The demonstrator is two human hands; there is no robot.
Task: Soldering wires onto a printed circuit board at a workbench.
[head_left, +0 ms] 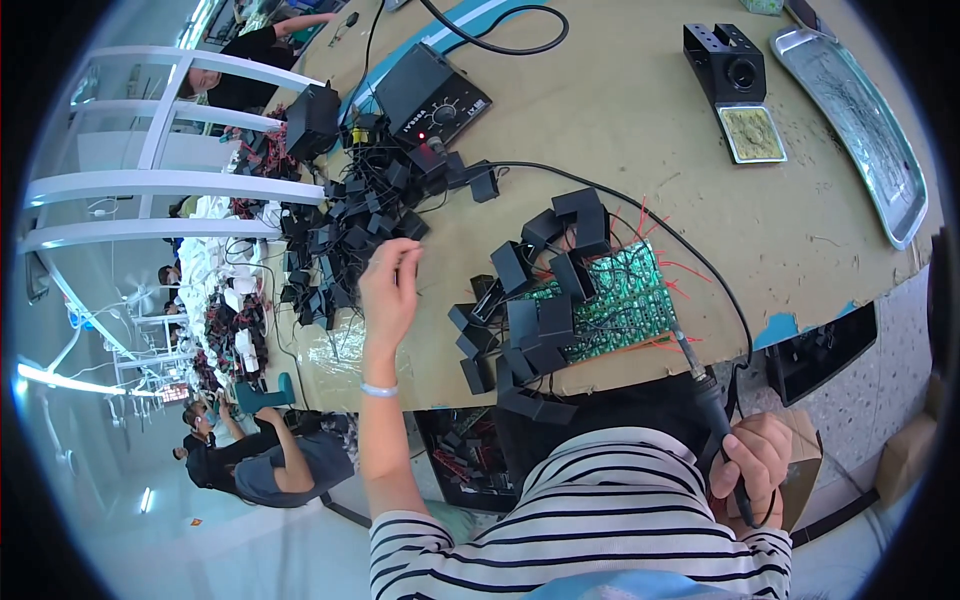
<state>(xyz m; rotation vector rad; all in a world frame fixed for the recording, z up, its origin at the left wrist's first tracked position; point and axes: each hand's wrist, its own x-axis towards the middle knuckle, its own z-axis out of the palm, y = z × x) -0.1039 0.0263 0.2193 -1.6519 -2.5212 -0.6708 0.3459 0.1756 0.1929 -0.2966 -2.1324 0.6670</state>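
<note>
My right hand (758,462) grips a soldering iron (708,400) by its dark handle. The iron's tip points at the near right edge of a green circuit board panel (628,297), and I cannot tell whether it touches. Several black plastic housings (540,325) with thin wires lie along the panel's left and far sides. Red wires (683,272) stick out on its right. My left hand (388,295) is raised over the table beside a heap of black housings (385,205). Its fingers are loosely stretched out, and I see nothing in them.
A black soldering station (430,100) with a dial stands beyond the heap; its cable (640,205) arcs across the table to the iron. At the far right are a black iron stand (728,65) with a sponge tray (754,134) and a metal tray (865,130). People sit off to the left.
</note>
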